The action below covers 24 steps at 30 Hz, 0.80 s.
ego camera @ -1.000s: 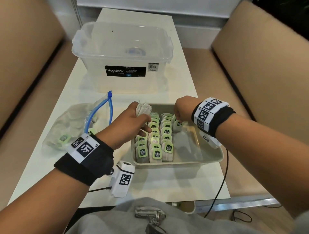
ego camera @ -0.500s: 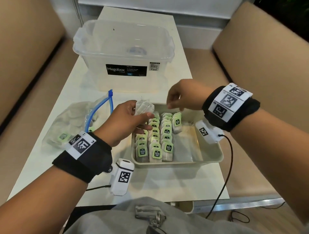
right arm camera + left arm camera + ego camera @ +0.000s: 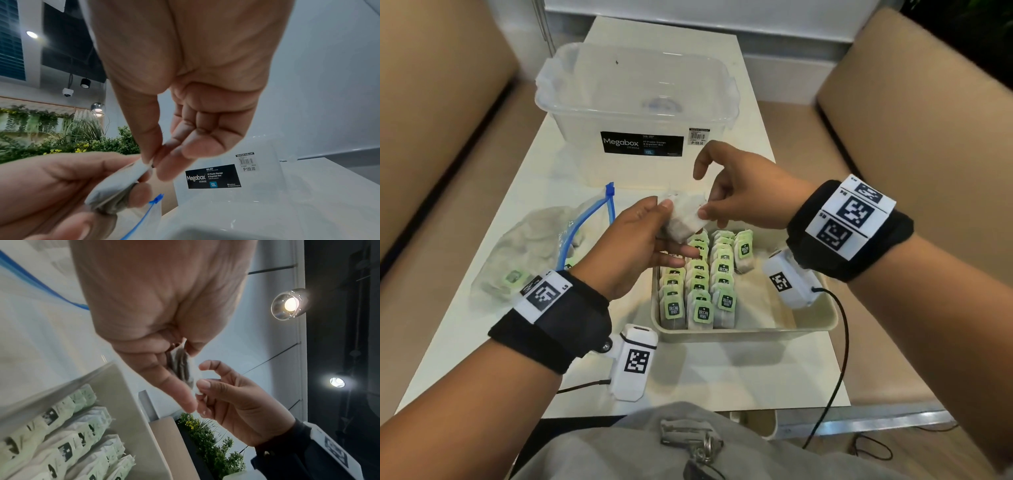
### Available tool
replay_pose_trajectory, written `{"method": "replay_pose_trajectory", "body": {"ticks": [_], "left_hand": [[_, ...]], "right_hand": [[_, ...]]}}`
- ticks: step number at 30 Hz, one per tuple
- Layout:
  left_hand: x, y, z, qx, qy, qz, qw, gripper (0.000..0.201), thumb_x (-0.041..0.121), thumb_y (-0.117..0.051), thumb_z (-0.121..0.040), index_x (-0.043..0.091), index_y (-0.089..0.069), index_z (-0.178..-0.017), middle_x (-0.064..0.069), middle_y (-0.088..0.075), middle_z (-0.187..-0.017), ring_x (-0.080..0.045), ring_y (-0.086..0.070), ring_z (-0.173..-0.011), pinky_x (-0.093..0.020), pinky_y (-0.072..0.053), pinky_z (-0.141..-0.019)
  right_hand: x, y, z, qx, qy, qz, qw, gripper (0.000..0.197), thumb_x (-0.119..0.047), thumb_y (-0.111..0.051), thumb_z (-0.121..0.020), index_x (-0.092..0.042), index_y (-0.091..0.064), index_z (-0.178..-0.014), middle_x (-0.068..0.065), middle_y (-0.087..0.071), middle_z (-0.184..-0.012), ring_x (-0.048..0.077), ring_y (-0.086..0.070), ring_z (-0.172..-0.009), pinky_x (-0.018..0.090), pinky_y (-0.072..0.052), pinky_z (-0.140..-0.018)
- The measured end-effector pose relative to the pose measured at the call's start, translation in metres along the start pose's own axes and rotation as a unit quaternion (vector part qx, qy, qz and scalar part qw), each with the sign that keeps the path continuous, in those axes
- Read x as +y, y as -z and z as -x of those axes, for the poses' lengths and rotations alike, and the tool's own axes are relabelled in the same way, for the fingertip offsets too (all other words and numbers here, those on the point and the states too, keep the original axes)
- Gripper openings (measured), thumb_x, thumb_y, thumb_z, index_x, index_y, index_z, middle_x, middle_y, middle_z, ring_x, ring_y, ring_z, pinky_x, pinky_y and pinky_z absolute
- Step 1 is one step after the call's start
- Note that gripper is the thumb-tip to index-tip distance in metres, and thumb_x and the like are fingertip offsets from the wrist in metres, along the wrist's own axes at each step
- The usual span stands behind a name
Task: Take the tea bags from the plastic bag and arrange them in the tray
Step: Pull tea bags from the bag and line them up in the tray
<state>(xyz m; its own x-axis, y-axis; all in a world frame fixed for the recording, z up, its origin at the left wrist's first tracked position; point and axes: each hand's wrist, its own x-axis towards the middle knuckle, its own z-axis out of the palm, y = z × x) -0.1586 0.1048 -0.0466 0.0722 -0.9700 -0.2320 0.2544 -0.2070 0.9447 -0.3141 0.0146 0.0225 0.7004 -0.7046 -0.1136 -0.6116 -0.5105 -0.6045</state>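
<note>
My left hand (image 3: 654,236) grips a small stack of tea bags (image 3: 685,219) above the far left corner of the beige tray (image 3: 818,322). My right hand (image 3: 709,209) pinches the nearest bag of that stack between thumb and forefinger; the pinch shows in the right wrist view on the stack (image 3: 121,180) and in the left wrist view (image 3: 185,369). Three rows of green-tagged tea bags (image 3: 702,277) stand in the tray's left half. The plastic zip bag (image 3: 530,250) with a blue seal lies left of the tray, some tea bags still inside.
A clear Megabox storage box (image 3: 637,116) stands at the back of the white table (image 3: 722,377). Tan seat cushions flank the table on both sides. A black cable (image 3: 839,370) runs from my right wrist over the table's right edge.
My right hand has lifted out of the tray and moved left to the stack in my left hand, now pinching a bag. My left hand has risen slightly with the stack.
</note>
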Motion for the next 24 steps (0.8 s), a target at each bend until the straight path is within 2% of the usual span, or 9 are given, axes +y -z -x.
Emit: {"method": "replay_pose_trajectory", "body": {"ticks": [4,8,10,12,14,16,19,22,24], "left_hand": [[-0.002,0.002,-0.002,0.021,0.001,-0.003,1.0,0.023,0.029,-0.036,-0.105,0.017,-0.056,-0.101,-0.007,-0.073,-0.083,-0.024,-0.072,-0.07,-0.024,-0.054,-0.05],[-0.005,0.008,-0.004,0.037,0.001,-0.024,0.999,0.024,0.03,-0.035,-0.105,0.017,-0.055,-0.101,-0.01,-0.071,-0.09,-0.027,-0.071,-0.073,-0.026,-0.055,-0.053],[-0.005,0.009,-0.003,0.035,0.003,-0.03,0.999,0.023,0.029,-0.035,-0.105,0.017,-0.055,-0.102,-0.008,-0.074,-0.093,-0.027,-0.07,-0.075,-0.027,-0.055,-0.055],[-0.005,0.009,-0.003,0.036,0.001,-0.045,0.998,0.022,0.03,-0.035,-0.105,0.019,-0.054,-0.101,-0.007,-0.074,-0.1,-0.024,-0.07,-0.076,-0.027,-0.056,-0.057],[-0.006,0.009,-0.002,0.038,-0.002,-0.063,0.997,0.021,0.03,-0.037,-0.105,0.02,-0.055,-0.099,-0.008,-0.072,-0.106,-0.022,-0.07,-0.077,-0.028,-0.055,-0.058],[-0.008,0.008,-0.002,0.037,-0.002,-0.078,0.996,0.021,0.032,-0.04,-0.104,0.021,-0.057,-0.098,-0.009,-0.071,-0.11,-0.02,-0.07,-0.075,-0.026,-0.053,-0.056],[-0.01,0.009,0.0,0.039,-0.01,-0.115,0.993,0.022,0.032,-0.041,-0.103,0.024,-0.058,-0.091,-0.005,-0.069,-0.104,-0.013,-0.064,-0.062,-0.021,-0.04,-0.046],[-0.012,0.012,-0.001,0.043,-0.02,-0.149,0.988,0.026,0.033,-0.043,-0.102,0.027,-0.055,-0.08,-0.001,-0.06,-0.092,-0.011,-0.057,-0.056,-0.022,-0.032,-0.046],[-0.013,0.013,-0.002,0.047,-0.016,-0.153,0.987,0.025,0.034,-0.044,-0.102,0.027,-0.055,-0.08,0.0,-0.057,-0.088,-0.01,-0.054,-0.054,-0.023,-0.031,-0.047]], "right_hand": [[-0.002,0.008,0.005,-0.037,0.022,-0.03,0.999,0.02,-0.016,-0.072,-0.083,-0.016,-0.061,-0.1,0.005,-0.072,-0.075,0.011,-0.069,-0.061,0.021,-0.051,-0.059],[0.001,0.016,0.007,-0.047,0.005,-0.033,0.998,0.01,-0.019,-0.073,-0.083,-0.014,-0.073,-0.092,-0.009,-0.071,-0.065,0.007,-0.069,-0.063,0.012,-0.049,-0.059],[0.003,0.02,0.009,-0.052,-0.009,-0.009,0.999,0.011,-0.016,-0.067,-0.086,-0.018,-0.074,-0.094,-0.015,-0.072,-0.067,0.005,-0.07,-0.067,0.012,-0.05,-0.061],[0.004,0.024,0.009,-0.076,-0.028,0.024,0.996,0.02,-0.01,-0.06,-0.086,-0.021,-0.073,-0.096,-0.014,-0.074,-0.076,0.004,-0.071,-0.071,0.016,-0.051,-0.063],[0.005,0.026,0.007,-0.09,-0.046,0.056,0.993,0.021,-0.009,-0.06,-0.084,-0.021,-0.072,-0.095,-0.01,-0.075,-0.082,0.005,-0.071,-0.072,0.02,-0.054,-0.064],[0.008,0.024,0.004,-0.087,-0.062,0.091,0.99,0.018,-0.011,-0.064,-0.082,-0.023,-0.073,-0.09,-0.009,-0.074,-0.077,0.006,-0.071,-0.069,0.022,-0.053,-0.063],[0.019,0.017,-0.002,-0.098,-0.098,0.17,0.976,0.008,-0.016,-0.072,-0.079,-0.024,-0.072,-0.082,-0.012,-0.07,-0.063,0.005,-0.069,-0.06,0.021,-0.05,-0.061],[0.036,0.004,-0.007,-0.15,-0.143,0.238,0.949,0.005,-0.019,-0.075,-0.077,-0.023,-0.072,-0.076,-0.009,-0.07,-0.062,0.006,-0.068,-0.057,0.026,-0.058,-0.067],[0.046,-0.005,-0.009,-0.175,-0.159,0.275,0.932,0.005,-0.019,-0.077,-0.075,-0.022,-0.073,-0.076,-0.006,-0.071,-0.067,0.009,-0.067,-0.059,0.029,-0.059,-0.069]]}}
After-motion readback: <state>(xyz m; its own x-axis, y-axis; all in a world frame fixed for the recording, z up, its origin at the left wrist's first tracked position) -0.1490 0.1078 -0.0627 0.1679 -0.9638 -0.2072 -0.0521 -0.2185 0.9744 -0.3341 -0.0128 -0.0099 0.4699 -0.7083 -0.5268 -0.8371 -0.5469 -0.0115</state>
